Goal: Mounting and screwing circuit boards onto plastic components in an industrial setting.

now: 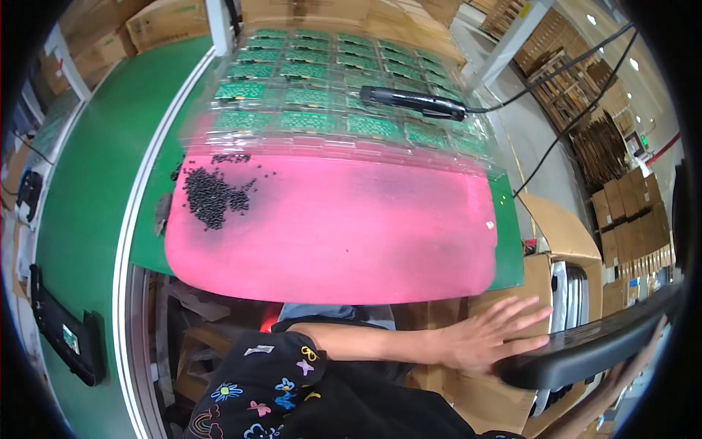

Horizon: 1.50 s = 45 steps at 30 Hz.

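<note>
A long black plastic housing point(585, 344) is held up at the lower right, over an open carton. My left hand point(493, 338) reaches across to its near end, fingers spread, with the fingertips and thumb at its edge. Along the housing's far side my right hand point(642, 360) supports it; the fingers show only partly at the right rim. A pink mat point(344, 234) lies on the bench in front of me. Small black screws point(208, 196) are heaped at its left. Beyond it, clear plastic trays point(329, 143) hold several green circuit boards point(307, 96).
A corded black electric screwdriver point(413, 102) rests on the trays, its cable running to the upper right. Left of the bench, a green conveyor belt point(88, 190) carries another black housing point(66, 333) with a small board inside. The open carton point(537, 274) holds dark parts in wrapping.
</note>
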Each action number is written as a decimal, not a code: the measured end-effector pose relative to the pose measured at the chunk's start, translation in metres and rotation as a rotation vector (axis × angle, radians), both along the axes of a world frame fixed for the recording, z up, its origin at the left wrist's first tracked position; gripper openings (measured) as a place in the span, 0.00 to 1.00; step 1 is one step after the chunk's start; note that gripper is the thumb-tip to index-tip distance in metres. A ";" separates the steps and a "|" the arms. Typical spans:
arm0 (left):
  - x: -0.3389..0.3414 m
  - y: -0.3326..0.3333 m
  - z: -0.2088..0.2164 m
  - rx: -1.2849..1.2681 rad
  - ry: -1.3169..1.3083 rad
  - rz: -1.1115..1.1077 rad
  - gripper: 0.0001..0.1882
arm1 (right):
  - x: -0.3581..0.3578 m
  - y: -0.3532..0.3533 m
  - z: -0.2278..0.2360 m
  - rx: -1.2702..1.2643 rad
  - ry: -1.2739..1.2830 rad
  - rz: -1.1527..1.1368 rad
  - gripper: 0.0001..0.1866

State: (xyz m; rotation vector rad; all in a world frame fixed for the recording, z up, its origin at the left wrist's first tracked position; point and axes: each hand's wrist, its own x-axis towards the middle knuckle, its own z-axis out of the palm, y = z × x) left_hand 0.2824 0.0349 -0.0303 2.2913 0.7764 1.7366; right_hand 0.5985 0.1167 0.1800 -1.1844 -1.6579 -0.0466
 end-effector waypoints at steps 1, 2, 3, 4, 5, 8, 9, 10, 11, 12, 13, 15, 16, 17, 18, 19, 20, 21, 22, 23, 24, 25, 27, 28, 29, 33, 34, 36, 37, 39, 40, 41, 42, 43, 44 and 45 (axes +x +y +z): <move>-0.015 -0.005 0.000 -0.037 -0.095 -0.261 0.63 | -0.045 -0.002 -0.011 -0.083 0.088 -0.055 0.36; -0.028 -0.019 -0.007 -0.170 -0.112 -0.371 0.62 | -0.088 0.005 -0.018 -0.274 0.426 0.014 0.36; -0.042 -0.034 -0.014 -0.296 -0.141 -0.484 0.62 | -0.123 0.008 -0.022 -0.472 0.748 0.079 0.35; -0.063 -0.047 -0.014 -0.245 -0.141 -0.377 0.58 | -0.139 0.010 -0.031 -0.461 0.877 0.156 0.34; -0.082 -0.053 -0.016 -0.255 -0.239 -0.401 0.52 | -0.168 0.004 -0.047 -0.365 0.812 0.186 0.35; -0.128 -0.093 -0.009 -0.713 -0.724 -0.555 0.49 | -0.176 0.008 -0.068 -0.286 -0.112 0.866 0.36; -0.144 -0.107 0.003 -0.862 -1.062 -0.736 0.45 | -0.223 -0.003 -0.061 -0.128 -0.604 0.865 0.35; -0.167 -0.119 0.003 -0.899 -1.167 -0.762 0.43 | -0.238 0.000 -0.066 -0.045 -0.809 0.866 0.33; -0.186 -0.130 0.000 -0.938 -1.265 -0.795 0.40 | -0.247 0.003 -0.076 0.043 -1.012 0.848 0.32; -0.195 -0.136 -0.005 -0.933 -1.321 -0.766 0.38 | -0.255 0.007 -0.088 0.131 -1.060 0.906 0.30; -0.204 -0.142 -0.009 -0.926 -1.377 -0.735 0.36 | -0.263 0.010 -0.103 0.221 -1.107 0.961 0.27; -0.230 -0.152 0.003 -1.225 -1.482 -0.348 0.33 | -0.281 0.016 -0.128 0.174 -1.039 1.053 0.28; -0.250 -0.159 -0.006 -1.379 -1.438 -0.181 0.31 | -0.292 0.022 -0.139 0.145 -1.076 1.080 0.28; -0.267 -0.168 -0.017 -1.401 -1.195 0.023 0.28 | -0.302 0.021 -0.146 0.124 -1.116 1.105 0.27; -0.275 -0.168 -0.008 -1.315 -0.806 0.330 0.25 | -0.310 0.018 -0.156 0.191 -1.099 1.084 0.26; -0.282 -0.164 0.006 -1.180 -0.411 0.602 0.22 | -0.317 0.015 -0.163 0.258 -1.082 1.057 0.25; -0.287 -0.158 0.018 -1.173 -0.399 0.595 0.22 | -0.327 0.014 -0.163 0.208 -1.068 1.072 0.21; -0.291 -0.153 0.030 -1.102 -0.065 0.772 0.20 | -0.337 0.017 -0.158 0.207 -1.062 1.067 0.21; -0.296 -0.148 0.041 -1.002 0.270 0.929 0.19 | -0.350 0.020 -0.149 0.006 -1.128 1.095 0.20; -0.298 -0.136 0.054 -0.998 0.278 0.923 0.19 | -0.364 0.024 -0.141 -0.201 -1.186 1.116 0.20; -0.297 -0.115 0.064 -1.114 0.419 1.004 0.19 | -0.384 0.030 -0.146 -0.097 -0.910 1.207 0.17; -0.295 -0.101 0.074 -1.232 0.564 1.103 0.19 | -0.408 0.030 -0.146 -0.053 -0.796 1.157 0.12; -0.305 -0.072 0.049 -0.528 0.520 1.064 0.16 | -0.463 0.027 -0.135 0.038 -0.655 1.171 0.09; -0.313 -0.058 0.041 -0.483 0.569 1.031 0.14 | -0.493 0.027 -0.137 0.135 -0.678 1.127 0.12; -0.319 -0.045 0.033 -0.430 0.616 0.990 0.13 | -0.521 0.028 -0.139 0.179 -0.705 1.086 0.14; -0.324 -0.031 0.010 -0.502 0.570 0.826 0.11 | -0.601 0.047 -0.164 0.115 -0.741 0.960 0.22; -0.322 -0.035 0.009 -0.517 0.555 0.837 0.11 | -0.615 0.049 -0.170 0.086 -0.767 0.928 0.23; -0.322 -0.039 0.007 -0.537 0.540 0.847 0.11 | -0.639 0.054 -0.181 0.053 -0.793 0.899 0.24; -0.324 -0.039 0.005 -0.510 0.542 0.859 0.11 | -0.648 0.056 -0.186 0.000 -0.879 0.877 0.25; -0.327 -0.041 0.004 -0.490 0.543 0.872 0.11 | -0.663 0.060 -0.196 -0.056 -0.966 0.859 0.26; -0.327 -0.044 0.005 -0.484 0.545 0.893 0.11 | -0.669 0.061 -0.201 -0.064 -0.959 0.873 0.27; -0.327 -0.046 0.006 -0.480 0.547 0.912 0.11 | -0.673 0.063 -0.206 -0.074 -0.953 0.886 0.28; -0.327 -0.048 0.007 -0.487 0.544 0.911 0.11 | -0.675 0.064 -0.208 -0.050 -0.953 0.910 0.29; -0.329 -0.049 0.010 -0.534 0.542 0.904 0.11 | -0.676 0.067 -0.211 -0.057 -0.958 0.913 0.29; -0.330 -0.051 0.012 -0.581 0.539 0.896 0.11 | -0.675 0.069 -0.214 -0.037 -0.923 0.924 0.30; -0.334 -0.052 0.014 -0.592 0.528 0.863 0.11 | -0.674 0.068 -0.213 -0.013 -0.889 0.935 0.31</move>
